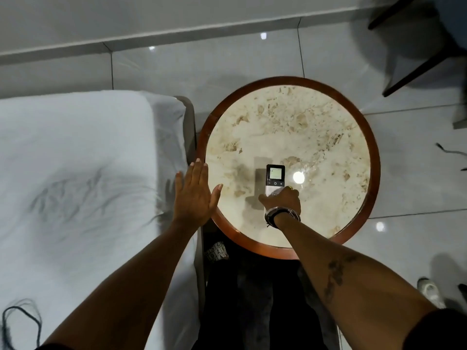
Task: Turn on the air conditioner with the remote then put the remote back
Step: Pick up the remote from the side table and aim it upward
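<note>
A white remote (pixel 275 176) with a dark upper face and a lit little screen is over the round marble-topped table (pixel 303 137), near its front middle. My right hand (pixel 283 203) is closed around the remote's lower end, a bracelet on the wrist; whether the remote touches the tabletop I cannot tell. My left hand (pixel 195 195) is flat with fingers spread, hovering over the table's left rim and the edge of the bed, holding nothing. No air conditioner is in view.
A bed with a white sheet (pixel 75 173) fills the left side, right beside the table. A dark chair (pixel 429 34) stands at the far right on the glossy tiled floor. A black cable (pixel 22 322) lies on the sheet; a shoe (pixel 429 291) is at lower right.
</note>
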### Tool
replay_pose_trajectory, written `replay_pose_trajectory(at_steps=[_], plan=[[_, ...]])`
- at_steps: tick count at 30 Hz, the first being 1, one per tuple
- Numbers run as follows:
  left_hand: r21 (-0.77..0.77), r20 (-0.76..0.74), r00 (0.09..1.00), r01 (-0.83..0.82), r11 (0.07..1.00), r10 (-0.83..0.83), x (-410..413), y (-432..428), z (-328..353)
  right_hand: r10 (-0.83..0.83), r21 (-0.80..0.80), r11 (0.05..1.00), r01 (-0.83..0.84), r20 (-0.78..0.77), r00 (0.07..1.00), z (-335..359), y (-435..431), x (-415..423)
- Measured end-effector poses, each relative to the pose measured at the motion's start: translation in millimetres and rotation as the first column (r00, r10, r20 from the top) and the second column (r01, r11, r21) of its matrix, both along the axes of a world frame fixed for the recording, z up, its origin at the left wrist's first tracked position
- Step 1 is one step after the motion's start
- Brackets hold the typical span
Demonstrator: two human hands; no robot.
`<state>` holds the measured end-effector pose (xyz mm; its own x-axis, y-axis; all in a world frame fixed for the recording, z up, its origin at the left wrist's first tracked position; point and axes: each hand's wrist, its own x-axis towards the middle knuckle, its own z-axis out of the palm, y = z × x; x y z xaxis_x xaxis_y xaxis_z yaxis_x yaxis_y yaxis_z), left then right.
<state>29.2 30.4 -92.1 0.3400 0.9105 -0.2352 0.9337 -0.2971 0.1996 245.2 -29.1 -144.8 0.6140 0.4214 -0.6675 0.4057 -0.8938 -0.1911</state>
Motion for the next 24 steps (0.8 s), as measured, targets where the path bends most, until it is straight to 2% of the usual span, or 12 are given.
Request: replay_pose_trajectory(at_steps=[5, 11, 15, 17, 19, 21, 23, 24], plan=[[0.084, 0.053, 0.999, -0.007, 0.996, 0.003, 14.6, 34.7, 64.1, -0.020, 0.265, 0.964, 0.034, -0.057, 0.998, 69.5, 43.3, 21.8], [0.322, 0.087, 0.982, 0.130, 0.938, -0.166, 27.1, 100.2, 199.8, -0.069, 0.589, 0.787, 0.186, -0.215, 0.974, 203.3, 114.2, 36.4], [0.560, 0.052, 0.983, 0.118, 0.820, -0.177, 25.6, 151.0, 313.0, -0.049, 0.732, 0.614, 0.295, -0.338, 0.940, 312.8, 166.5, 40.2], [0.635, 0.034, 0.981, 0.126, 0.762, -0.191, 21.2, 166.5, 377.4, -0.043, 0.777, 0.473, 0.414, -0.449, 0.892, 384.5, 190.6, 39.5], [0.730, -0.001, 0.981, 0.134, 0.671, -0.195, 15.9, 181.2, 450.0, 0.043, 0.808, 0.338, 0.483, -0.526, 0.850, 470.0, 213.2, 39.5], [0.807, -0.030, 0.982, 0.135, 0.575, -0.187, 11.3, 189.5, 515.9, 0.185, 0.842, 0.235, 0.486, -0.530, 0.828, 552.3, 225.2, 41.7], [0.868, -0.045, 0.987, 0.116, 0.483, -0.156, 4.4, 190.8, 577.2, 0.331, 0.853, 0.181, 0.489, -0.521, 0.787, 626.8, 227.0, 45.0], [0.886, -0.049, 0.988, 0.111, 0.449, -0.146, 1.9, 191.2, 604.0, 0.406, 0.846, 0.187, 0.500, -0.530, 0.744, 658.3, 228.5, 46.3]])
